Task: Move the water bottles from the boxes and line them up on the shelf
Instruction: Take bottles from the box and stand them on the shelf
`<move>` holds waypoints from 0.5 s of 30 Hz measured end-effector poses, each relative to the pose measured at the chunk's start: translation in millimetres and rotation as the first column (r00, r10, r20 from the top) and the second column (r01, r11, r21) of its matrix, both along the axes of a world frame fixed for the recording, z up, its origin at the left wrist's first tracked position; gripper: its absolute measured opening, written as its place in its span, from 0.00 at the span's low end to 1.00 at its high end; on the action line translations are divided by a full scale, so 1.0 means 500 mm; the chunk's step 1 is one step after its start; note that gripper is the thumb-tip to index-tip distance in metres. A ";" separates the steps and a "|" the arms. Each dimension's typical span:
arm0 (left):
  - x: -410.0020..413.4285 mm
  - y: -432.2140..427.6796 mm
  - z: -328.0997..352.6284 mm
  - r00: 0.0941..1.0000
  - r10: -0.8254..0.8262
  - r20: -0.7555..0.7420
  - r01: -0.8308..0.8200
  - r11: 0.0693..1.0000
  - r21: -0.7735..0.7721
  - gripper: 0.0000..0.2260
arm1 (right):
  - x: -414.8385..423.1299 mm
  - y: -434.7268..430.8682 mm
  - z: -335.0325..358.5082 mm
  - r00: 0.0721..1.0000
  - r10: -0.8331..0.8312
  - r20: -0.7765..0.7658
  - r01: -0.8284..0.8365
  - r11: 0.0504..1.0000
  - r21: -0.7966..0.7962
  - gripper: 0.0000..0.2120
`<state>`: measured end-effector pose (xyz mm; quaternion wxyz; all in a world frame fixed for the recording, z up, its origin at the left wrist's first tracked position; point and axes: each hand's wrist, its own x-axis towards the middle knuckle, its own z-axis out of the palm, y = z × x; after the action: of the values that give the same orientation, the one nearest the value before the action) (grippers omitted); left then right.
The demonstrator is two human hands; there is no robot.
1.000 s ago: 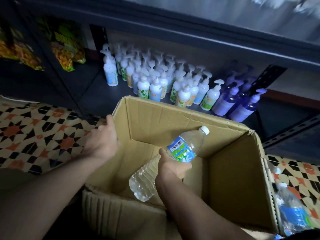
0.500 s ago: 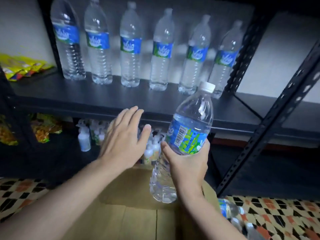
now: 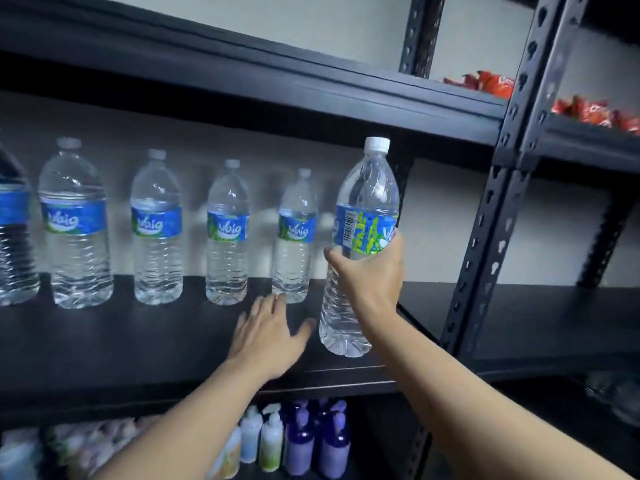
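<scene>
Pump bottles (image 3: pixel 299 441), white and purple, stand on the lower tier beneath our arms. They are blurred and no part of this job.

Left hand (image 3: pixel 268 336): fingers straight and spread, palm down over the shelf board (image 3: pixel 121 344), holding nothing. Its fingertips lie near the foot of the last standing bottle (image 3: pixel 294 237). We cannot tell whether the palm presses on the board or hovers just above it.

Right hand (image 3: pixel 374 275): fingers and thumb wrapped round the middle of the water bottle (image 3: pixel 363 195), at the lower edge of its label. The bottle is full, white-capped and leaning slightly. Its base sits low over the front of the board, toward the right end; we cannot tell whether it touches.

Row of bottles (image 3: pixel 227 233): five in view, upright along the back of the same board, evenly spaced, blue labels facing out. The leftmost is cut by the frame edge.

Step in hand, as we judge it: seating the carried bottle at the right end of the row. To do it well, we slide it back level with the others, match the existing gap and stand it straight before letting go. We also turn the label, now showing its barcode, to the front. The left hand should draw clear of the neighbour's foot to avoid a knock.

Upright post (image 3: pixel 485 237): just right of the slot, so room is tight.

Red packets (image 3: pixel 485 83): on the tier above.
</scene>
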<state>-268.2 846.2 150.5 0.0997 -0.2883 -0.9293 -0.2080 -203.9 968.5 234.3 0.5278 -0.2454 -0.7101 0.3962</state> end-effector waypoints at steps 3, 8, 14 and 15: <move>-0.031 0.041 -0.035 0.994 0.012 0.106 -0.007 0.999 -0.044 0.42 | -0.059 0.052 0.005 1.000 -0.015 -0.006 0.015 1.000 -0.023 0.39; -0.057 0.086 -0.077 0.982 0.062 0.180 -0.015 0.968 -0.251 0.50 | -0.136 0.123 0.000 0.999 -0.049 -0.009 0.049 0.998 -0.047 0.39; -0.063 0.093 -0.086 0.983 0.071 0.171 -0.017 0.953 -0.301 0.49 | -0.184 0.182 -0.013 0.996 -0.090 -0.005 0.089 0.996 -0.031 0.42; -0.063 0.093 -0.087 0.983 0.073 0.169 -0.018 0.953 -0.303 0.49 | -0.189 0.187 -0.016 0.995 -0.095 0.003 0.095 0.995 -0.034 0.42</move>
<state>-299.7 892.8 106.9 -0.0241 -0.2587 -0.9617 -0.0873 -298.2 1062.2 226.3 0.5410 -0.2882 -0.6912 0.3827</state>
